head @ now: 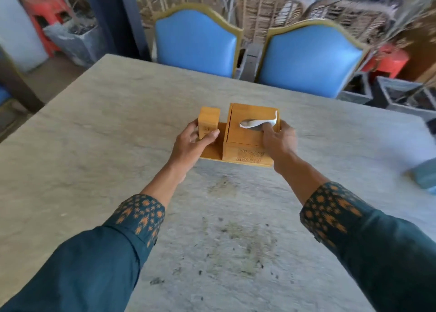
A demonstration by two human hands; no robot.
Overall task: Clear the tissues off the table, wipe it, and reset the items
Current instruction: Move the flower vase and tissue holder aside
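Note:
A wooden tissue box [245, 132] stands on a wooden tray base [213, 152] near the middle of the grey stone table [94, 146]. A white tissue [257, 122] sticks out of its top slot. My right hand [278, 139] grips the box's right side, thumb on the lid beside the tissue. A small wooden block holder [208, 121] stands on the left part of the base. My left hand [194, 141] grips it, fingers behind and thumb in front.
Two blue padded chairs [195, 40] [309, 56] face me across the table. A blurred teal cloth [424, 174] lies at the table's right edge. Dark specks and smears [238, 241] mark the tabletop between my forearms. Red stools and grey planters stand beyond.

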